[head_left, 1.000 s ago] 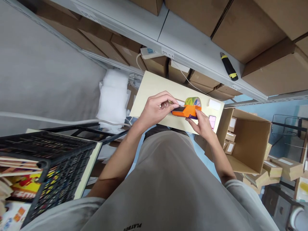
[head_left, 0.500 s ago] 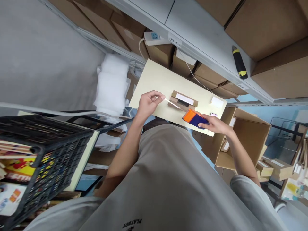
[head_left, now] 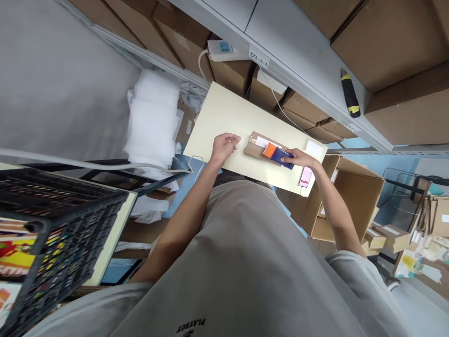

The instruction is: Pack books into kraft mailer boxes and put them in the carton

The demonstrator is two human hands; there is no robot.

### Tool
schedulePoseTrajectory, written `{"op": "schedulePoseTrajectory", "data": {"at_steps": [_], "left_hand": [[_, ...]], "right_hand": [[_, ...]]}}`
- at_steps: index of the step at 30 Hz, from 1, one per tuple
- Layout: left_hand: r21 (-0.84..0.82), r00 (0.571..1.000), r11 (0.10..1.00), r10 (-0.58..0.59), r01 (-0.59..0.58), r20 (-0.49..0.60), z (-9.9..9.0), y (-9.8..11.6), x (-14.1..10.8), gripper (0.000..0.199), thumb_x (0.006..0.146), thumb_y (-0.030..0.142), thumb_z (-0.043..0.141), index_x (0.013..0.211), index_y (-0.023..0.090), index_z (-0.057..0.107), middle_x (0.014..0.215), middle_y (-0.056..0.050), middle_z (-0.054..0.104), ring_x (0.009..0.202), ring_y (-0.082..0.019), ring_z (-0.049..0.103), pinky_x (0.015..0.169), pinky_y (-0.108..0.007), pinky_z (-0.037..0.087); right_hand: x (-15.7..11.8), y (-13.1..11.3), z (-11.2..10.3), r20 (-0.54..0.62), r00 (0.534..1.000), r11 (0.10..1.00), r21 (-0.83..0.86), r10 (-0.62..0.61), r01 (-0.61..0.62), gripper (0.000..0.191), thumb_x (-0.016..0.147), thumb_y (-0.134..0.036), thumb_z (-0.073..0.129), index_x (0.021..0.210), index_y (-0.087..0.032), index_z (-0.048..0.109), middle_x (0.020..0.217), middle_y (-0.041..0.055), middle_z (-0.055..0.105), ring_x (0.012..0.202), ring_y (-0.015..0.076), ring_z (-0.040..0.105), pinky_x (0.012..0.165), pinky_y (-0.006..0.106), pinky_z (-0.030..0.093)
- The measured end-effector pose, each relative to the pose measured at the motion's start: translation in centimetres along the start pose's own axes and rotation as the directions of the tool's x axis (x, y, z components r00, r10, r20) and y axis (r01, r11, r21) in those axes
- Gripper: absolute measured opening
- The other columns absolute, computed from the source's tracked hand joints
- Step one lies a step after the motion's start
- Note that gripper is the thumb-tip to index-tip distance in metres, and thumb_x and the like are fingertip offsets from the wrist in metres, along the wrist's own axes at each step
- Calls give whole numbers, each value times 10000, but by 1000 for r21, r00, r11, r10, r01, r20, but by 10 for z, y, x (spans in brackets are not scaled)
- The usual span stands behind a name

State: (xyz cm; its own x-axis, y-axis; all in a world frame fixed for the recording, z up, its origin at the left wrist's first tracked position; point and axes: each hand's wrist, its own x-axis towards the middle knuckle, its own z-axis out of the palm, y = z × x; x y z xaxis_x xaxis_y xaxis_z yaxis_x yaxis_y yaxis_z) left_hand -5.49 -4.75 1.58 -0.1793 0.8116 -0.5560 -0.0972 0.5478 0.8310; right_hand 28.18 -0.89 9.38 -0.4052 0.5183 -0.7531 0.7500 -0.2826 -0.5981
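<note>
My right hand [head_left: 298,158] grips an orange and dark-blue tape dispenser [head_left: 277,155] by its blue end. The dispenser lies across a narrow cardboard box [head_left: 257,149] with a white label, covering part of its top. My left hand [head_left: 226,146] is just left of the box, fingers curled and thumb near the forefinger. What its fingertips hold, if anything, is too small to make out. A shiny patch shows at the box's left end. Under both hands is a cream-coloured board [head_left: 213,112].
A phone [head_left: 306,177] and a white paper slip [head_left: 314,148] lie at the board's right end. An open carton [head_left: 361,196] stands to the right. Shelves with boxes and a cutter [head_left: 350,93] run behind. A black crate [head_left: 66,234] is at left.
The tape dispenser has moved up and left onto the box with my right hand. My left hand has shifted slightly right. The tape strip stretched between them no longer shows clearly. The phone is uncovered.
</note>
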Motion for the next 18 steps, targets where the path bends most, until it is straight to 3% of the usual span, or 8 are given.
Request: {"op": "schedulePoseTrajectory", "data": {"at_steps": [5,10,15,18], "left_hand": [[5,1000,1000,-24,24,7,1,-16,20,138,808,266,827,876,158,774,845,-41,763,586,-98,563,580,-256,451],[95,995,990,-102,101,4,3,-36,45,186,780,279,903,835,163,770,862,-46,799,595,-103,576,650,-281,493],[141,981,980,-156,140,112,23,-53,55,197,793,283,911,822,161,760,849,-64,804,686,-134,624,723,-286,538],[180,977,977,-140,110,160,32,-62,53,200,867,310,845,966,148,782,905,-82,814,749,-158,666,757,-296,568]], "right_hand": [[6,-5,-8,22,999,999,-45,25,-24,537,890,-613,884,1158,-155,795,1057,100,865,835,219,768,761,306,637],[11,-12,-13,38,998,994,-105,44,-40,543,901,-632,884,1156,-156,820,1017,92,871,811,220,760,759,309,631],[15,-14,-10,35,999,994,-100,36,-32,471,899,-596,904,1100,-176,836,979,73,863,813,215,748,798,333,652],[15,-12,-8,28,999,996,-83,37,-34,448,893,-583,907,1077,-181,832,964,67,851,795,202,728,784,328,643]]}}
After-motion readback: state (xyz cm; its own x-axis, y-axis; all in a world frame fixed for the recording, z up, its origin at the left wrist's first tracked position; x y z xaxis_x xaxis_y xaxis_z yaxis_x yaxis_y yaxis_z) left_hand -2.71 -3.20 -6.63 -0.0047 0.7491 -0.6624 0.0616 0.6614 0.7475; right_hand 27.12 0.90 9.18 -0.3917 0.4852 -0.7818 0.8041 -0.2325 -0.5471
